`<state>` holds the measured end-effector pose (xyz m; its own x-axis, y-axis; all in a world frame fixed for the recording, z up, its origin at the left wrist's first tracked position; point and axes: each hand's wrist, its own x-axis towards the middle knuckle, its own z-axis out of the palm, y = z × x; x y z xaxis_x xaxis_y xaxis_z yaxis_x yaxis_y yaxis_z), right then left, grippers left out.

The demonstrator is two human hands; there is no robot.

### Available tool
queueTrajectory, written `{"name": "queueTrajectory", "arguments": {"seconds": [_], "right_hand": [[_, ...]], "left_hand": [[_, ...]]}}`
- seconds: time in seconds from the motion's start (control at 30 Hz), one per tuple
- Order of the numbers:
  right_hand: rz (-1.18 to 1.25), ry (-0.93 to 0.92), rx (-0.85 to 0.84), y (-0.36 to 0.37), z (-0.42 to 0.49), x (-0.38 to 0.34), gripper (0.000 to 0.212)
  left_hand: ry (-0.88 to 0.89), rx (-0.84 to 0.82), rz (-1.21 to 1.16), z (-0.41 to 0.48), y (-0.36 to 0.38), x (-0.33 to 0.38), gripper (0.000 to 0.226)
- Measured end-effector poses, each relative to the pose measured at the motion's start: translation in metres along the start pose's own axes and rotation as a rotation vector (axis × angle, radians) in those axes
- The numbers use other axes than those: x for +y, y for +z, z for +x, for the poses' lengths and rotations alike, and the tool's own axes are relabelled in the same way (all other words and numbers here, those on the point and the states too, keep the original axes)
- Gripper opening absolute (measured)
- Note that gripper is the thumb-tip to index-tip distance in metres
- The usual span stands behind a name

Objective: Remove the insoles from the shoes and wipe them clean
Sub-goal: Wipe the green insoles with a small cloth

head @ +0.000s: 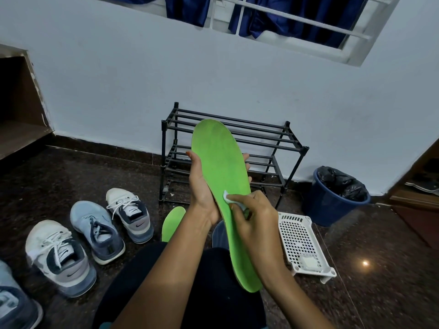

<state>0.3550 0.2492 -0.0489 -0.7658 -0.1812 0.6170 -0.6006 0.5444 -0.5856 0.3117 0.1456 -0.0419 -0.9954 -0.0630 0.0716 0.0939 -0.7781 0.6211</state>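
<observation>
Left hand [203, 186] grips the long lime-green foam insole [221, 162] mid-frame, toe at 12 o'clock. Its fingers [247, 160] curl round the far edge. Right hand [254, 217] pinches a small white wipe [228, 198] against the insole face. Second green insole [172, 222] lies on the floor at 7 o'clock, lace-up sneakers [97, 231] at 8 o'clock.

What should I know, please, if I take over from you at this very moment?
Left hand holds the green insole upright. Right hand pinches a white wipe against its middle. A second green insole lies on the floor by the knee; wiped or not, I cannot tell. Four shoes stand on the floor, left. Left to do: finish this insole, then check the shoes for remaining insoles.
</observation>
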Motion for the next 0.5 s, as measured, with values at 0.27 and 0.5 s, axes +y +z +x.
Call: {"name": "queueTrajectory", "arguments": {"seconds": [0.27, 0.5], "right_hand": [[-0.298, -0.066, 0.149, 0.007, 0.026, 0.013, 0.017], [-0.067, -0.017, 0.065, 0.005, 0.008, 0.005, 0.02]], "left_hand": [[-0.064, 0.0, 0.03, -0.003, 0.002, -0.003, 0.098], [-0.026, -0.004, 0.007, 0.0, -0.001, 0.0, 0.098]]}}
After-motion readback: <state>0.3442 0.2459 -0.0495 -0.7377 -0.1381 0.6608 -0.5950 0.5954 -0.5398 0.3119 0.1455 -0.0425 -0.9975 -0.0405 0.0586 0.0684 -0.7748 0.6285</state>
